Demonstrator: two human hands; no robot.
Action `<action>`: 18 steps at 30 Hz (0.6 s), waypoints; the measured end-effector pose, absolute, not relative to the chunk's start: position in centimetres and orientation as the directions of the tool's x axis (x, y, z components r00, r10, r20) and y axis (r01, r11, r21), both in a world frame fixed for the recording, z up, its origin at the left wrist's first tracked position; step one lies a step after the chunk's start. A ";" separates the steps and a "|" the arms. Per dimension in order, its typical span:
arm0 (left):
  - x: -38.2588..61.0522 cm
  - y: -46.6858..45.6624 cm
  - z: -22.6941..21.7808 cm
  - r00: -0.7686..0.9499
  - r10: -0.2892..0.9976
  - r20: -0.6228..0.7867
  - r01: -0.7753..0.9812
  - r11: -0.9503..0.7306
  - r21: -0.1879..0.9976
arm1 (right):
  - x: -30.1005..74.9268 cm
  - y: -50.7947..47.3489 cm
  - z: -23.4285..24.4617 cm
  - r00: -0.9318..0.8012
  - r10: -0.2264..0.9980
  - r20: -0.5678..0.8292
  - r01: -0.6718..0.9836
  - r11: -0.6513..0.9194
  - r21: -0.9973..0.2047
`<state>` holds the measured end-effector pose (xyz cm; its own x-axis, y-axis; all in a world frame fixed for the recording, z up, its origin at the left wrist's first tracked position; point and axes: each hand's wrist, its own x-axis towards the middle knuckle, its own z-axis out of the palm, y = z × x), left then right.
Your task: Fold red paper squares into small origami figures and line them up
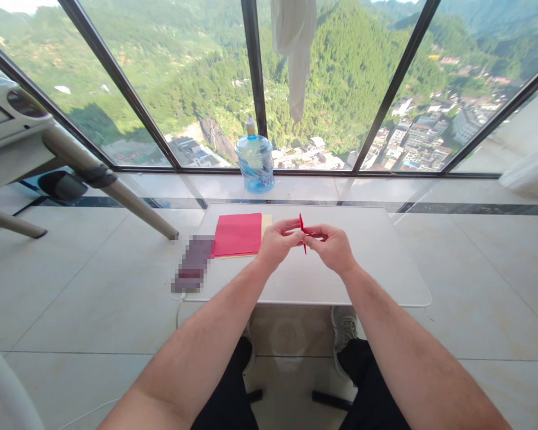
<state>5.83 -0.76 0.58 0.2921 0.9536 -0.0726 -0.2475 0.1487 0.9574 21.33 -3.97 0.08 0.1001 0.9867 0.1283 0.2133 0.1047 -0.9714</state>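
Both hands meet above the middle of the small white counter (376, 263), pinching a narrow folded piece of red paper (302, 230) between them. The left hand (278, 242) has its fingers curled in, with thumb and forefinger closed on the paper's left side; the right hand (334, 246) is curled the same way, its fingertips closed on the paper from the right. The paper stands roughly upright, edge-on to the camera, held just above the counter and not resting on it. To the left of the hands, a stack of red paper sheets (237, 234) lies flat on the counter, with a pale yellow sheet (266, 224) showing at its right edge. Further left, at the counter's corner, sits a blurred dark object (193, 263) that cannot be made out. Behind the counter, on the ledge against the window, stands a large blue water jug (254, 161). A pale cloth (293, 48) hangs in front of the glass above it.
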 end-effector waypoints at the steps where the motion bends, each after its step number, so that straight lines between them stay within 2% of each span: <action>1: 5.8 -0.7 0.6 0.289 0.955 -0.068 -0.248 0.144 0.958 | 21.3 -4.0 0.1 0.105 0.987 0.125 0.216 0.100 -0.971; 5: 5.9 -0.8 0.6 0.267 0.962 -0.058 -0.219 0.119 0.968 | 21.2 -4.1 0.4 0.173 0.975 0.136 0.256 0.089 -0.962; 13: 6.2 -1.1 0.1 0.293 0.956 0.007 -0.161 0.043 0.986 | 20.3 -4.7 0.5 0.279 0.939 0.202 0.489 0.042 -0.871; 18: 6.1 -1.2 -0.2 0.276 0.960 0.039 -0.077 -0.019 0.997 | 20.4 -4.6 0.5 0.309 0.929 0.205 0.516 0.017 -0.856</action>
